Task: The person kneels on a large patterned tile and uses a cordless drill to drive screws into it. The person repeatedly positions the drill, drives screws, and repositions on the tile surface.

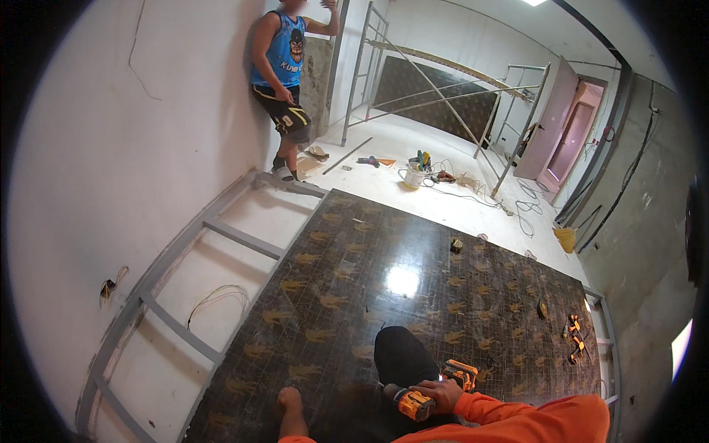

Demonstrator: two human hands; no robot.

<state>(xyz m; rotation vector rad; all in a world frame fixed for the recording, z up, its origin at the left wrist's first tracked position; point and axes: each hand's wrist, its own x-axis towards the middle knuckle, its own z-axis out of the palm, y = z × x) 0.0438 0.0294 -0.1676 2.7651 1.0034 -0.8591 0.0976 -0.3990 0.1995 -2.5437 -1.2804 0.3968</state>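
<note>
In my right hand [445, 394] is an orange and black cordless drill [415, 404], its battery [461, 373] towards the far side and its nose pointing left. My left hand [291, 399] is closed in a fist at the board; whatever it may hold is hidden. Under me spreads a large dark board [347, 255] with a grid and repeated yellowish prints. My black-clad knee [399, 351] rests on it between my hands. A small tape measure [456, 245] lies near the board's far edge. At the right sit a round yellow-black item [543, 310] and orange-black tools [575, 340].
A grey metal frame [188, 332] borders the board along the left wall, with open bays and loose wires [218, 295]. A person [281, 70] stands against that wall. Scaffolding [436, 77], a white bucket [412, 176], cables [526, 210] and a yellow bucket [565, 239] stand beyond.
</note>
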